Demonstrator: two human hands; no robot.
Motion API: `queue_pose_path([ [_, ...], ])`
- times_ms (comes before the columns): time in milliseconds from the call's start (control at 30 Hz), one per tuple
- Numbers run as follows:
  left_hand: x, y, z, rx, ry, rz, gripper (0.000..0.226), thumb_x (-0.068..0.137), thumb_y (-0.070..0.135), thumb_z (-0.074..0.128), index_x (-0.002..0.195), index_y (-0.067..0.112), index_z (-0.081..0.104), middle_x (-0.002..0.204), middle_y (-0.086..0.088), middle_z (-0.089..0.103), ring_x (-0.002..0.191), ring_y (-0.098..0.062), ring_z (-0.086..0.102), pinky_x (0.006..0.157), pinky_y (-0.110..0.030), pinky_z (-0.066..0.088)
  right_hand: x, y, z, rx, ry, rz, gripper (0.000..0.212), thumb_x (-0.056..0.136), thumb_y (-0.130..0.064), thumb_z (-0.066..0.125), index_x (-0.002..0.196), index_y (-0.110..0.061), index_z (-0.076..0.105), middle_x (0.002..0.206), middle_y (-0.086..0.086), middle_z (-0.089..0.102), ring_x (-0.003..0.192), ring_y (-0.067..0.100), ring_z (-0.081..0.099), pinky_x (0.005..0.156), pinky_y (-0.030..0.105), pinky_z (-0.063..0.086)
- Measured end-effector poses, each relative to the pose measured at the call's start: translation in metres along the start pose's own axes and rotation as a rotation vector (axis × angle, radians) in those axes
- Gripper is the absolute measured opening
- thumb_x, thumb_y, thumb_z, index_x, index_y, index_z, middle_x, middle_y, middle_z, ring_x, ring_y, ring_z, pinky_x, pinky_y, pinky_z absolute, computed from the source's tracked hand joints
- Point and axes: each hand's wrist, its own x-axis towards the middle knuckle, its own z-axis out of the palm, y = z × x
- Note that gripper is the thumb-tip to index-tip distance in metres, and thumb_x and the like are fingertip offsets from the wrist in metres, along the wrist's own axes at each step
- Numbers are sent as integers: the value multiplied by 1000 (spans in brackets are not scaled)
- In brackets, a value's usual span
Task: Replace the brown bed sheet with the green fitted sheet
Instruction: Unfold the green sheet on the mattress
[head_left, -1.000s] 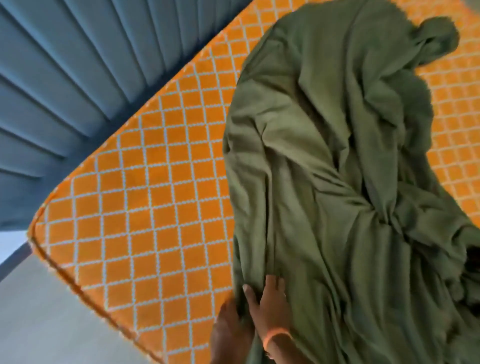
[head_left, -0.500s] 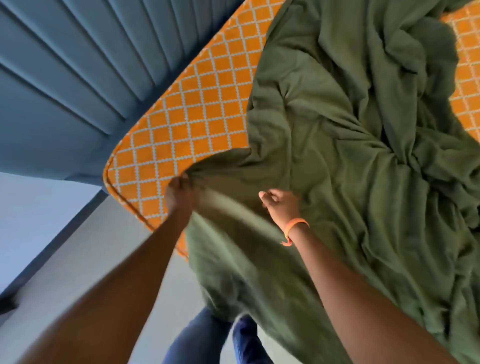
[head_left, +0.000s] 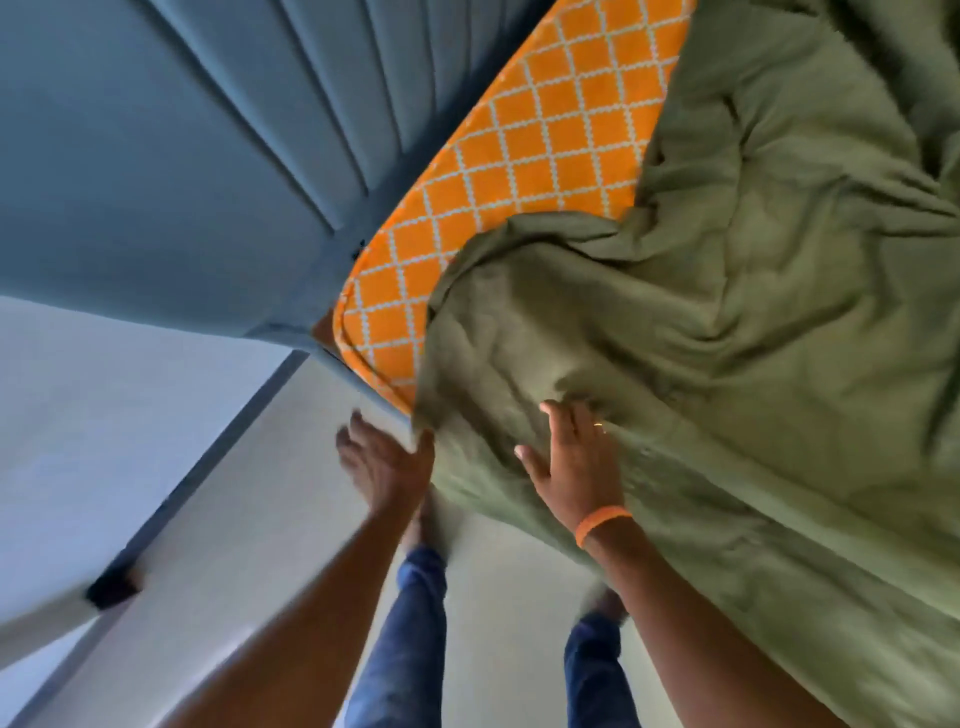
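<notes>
The green fitted sheet (head_left: 727, 338) lies crumpled over the orange diamond-patterned mattress (head_left: 524, 140) and hangs over its near side. The mattress corner (head_left: 374, 332) next to the headboard is bare. My left hand (head_left: 384, 462) is at the sheet's hanging edge just below that corner, fingers spread, thumb against the cloth. My right hand (head_left: 576, 462), with an orange wristband, lies flat and open on the sheet at the mattress edge. No brown sheet is in view.
A blue-grey channelled headboard (head_left: 197, 135) stands to the left of the mattress. Below it are a pale wall, a dark skirting line (head_left: 208, 467) and a light floor (head_left: 270, 519). My legs in blue jeans (head_left: 410, 639) stand close to the bed.
The sheet's edge has been pulled down over the mattress side near the corner. Both hands have dropped from gripping the raised edge to the mattress side. My right hand now lies flat.
</notes>
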Motion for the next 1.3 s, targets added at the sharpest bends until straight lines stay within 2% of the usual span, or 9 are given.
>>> queue_pose_path([
  [167,14,-38,-2,-519,-533,-328,63,80,11,81,128,15,41,114,1,63,70,-23,66,57,-31,51,20,-49,40,-102,-202,181,77,64,-45,85,125,-8,56,113,17,56,89,40,60,73,46,53],
  [367,48,-39,13,48,-679,-44,34,51,54,64,78,35,68,75,1,71,82,-26,71,78,-46,59,27,-86,48,8,-396,250,18,96,-25,54,87,-12,62,95,18,67,91,37,63,74,41,46],
  [467,20,-1,-45,-314,-796,-185,30,52,39,67,70,17,74,74,-12,71,73,-29,68,76,-42,57,18,-102,40,657,-436,560,29,88,-12,56,59,-16,56,62,14,60,59,26,56,63,41,41],
  [633,33,8,-80,-1007,-952,-597,54,91,41,47,91,-4,76,100,-24,70,85,-34,69,89,-40,52,8,-120,23,1560,-566,873,24,89,-4,60,66,-10,62,57,1,61,53,10,60,58,21,51],
  [733,53,10,-84,-697,-991,-561,52,94,45,48,106,1,71,109,-22,70,95,-33,67,95,-41,50,13,-124,27,1469,-602,807,10,90,-7,60,82,-7,67,76,12,65,68,18,63,68,26,52],
  [967,81,-2,-117,-111,-1410,-385,85,62,60,84,124,6,63,121,-12,70,113,-29,65,102,-36,49,24,-129,30,1204,-670,684,29,93,-1,54,67,-14,57,52,-2,53,46,8,46,48,19,35],
  [1067,97,-8,-121,-139,-1246,-205,73,52,42,89,116,13,70,117,-8,72,114,-30,64,104,-43,47,22,-127,30,1138,-709,683,27,91,1,55,67,-10,58,52,-1,55,49,8,48,54,20,40],
  [1200,133,-20,-125,-324,-496,-74,28,66,29,87,78,13,67,76,-3,65,75,-19,57,65,-34,48,22,-123,43,789,-805,450,32,90,0,61,59,-11,60,52,-3,61,49,6,54,60,25,45],
  [1300,148,-24,-127,-163,-148,200,26,86,21,75,79,2,59,78,-11,55,72,-25,51,61,-42,43,33,-122,55,320,-732,205,16,90,-13,63,76,-8,69,75,11,71,74,25,66,74,40,51],
])
